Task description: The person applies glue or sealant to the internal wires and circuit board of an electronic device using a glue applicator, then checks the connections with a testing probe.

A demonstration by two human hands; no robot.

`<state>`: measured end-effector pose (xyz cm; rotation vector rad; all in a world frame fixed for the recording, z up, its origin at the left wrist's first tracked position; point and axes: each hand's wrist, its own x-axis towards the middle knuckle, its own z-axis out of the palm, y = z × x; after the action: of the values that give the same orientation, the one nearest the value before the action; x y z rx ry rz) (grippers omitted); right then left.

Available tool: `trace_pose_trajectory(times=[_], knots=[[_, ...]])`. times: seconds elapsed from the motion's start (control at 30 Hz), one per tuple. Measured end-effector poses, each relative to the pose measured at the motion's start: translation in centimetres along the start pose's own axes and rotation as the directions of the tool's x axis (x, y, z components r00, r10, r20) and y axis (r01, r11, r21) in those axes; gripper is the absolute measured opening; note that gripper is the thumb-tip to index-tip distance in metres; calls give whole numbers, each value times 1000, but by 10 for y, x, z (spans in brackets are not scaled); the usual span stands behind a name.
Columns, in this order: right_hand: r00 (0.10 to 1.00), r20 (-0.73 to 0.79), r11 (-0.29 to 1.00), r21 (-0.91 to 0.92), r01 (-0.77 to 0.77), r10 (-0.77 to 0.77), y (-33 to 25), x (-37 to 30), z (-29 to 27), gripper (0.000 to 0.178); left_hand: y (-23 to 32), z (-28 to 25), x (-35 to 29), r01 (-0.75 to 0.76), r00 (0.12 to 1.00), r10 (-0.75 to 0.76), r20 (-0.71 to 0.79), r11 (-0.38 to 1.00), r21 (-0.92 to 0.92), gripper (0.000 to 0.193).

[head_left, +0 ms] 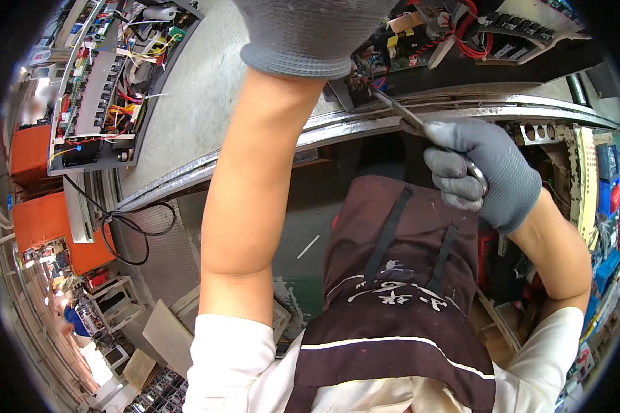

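My right hand, in a grey work glove, is closed round a pair of metal scissors. A curved loop of the handle shows at my fingers. The blades point up and left, with the tip beside wires at the near edge of an opened electronic unit. My left hand, gloved in grey too, reaches over the bench at the top of the view, left of that unit. Its fingers are hidden or cut off, so what they touch cannot be seen. Red wires run across the unit.
Another opened unit with circuit boards and coloured wires stands on the metal bench at left. A looped black cable hangs below it. Orange bins stand at far left. Blue boxes line the right side.
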<state>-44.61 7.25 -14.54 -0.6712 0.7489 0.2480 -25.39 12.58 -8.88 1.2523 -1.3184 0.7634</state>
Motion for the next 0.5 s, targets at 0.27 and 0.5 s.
trace_pose_trajectory(times=[0.27, 0.5], knots=[[997, 72, 994, 104, -12, 4, 1, 8, 4, 17, 27, 1, 7, 382, 898, -439, -24, 806, -452, 14], [942, 93, 937, -106, 333, -324, 19, -4, 27, 36, 11, 7, 2, 205, 942, -311, -123, 826, -525, 21]])
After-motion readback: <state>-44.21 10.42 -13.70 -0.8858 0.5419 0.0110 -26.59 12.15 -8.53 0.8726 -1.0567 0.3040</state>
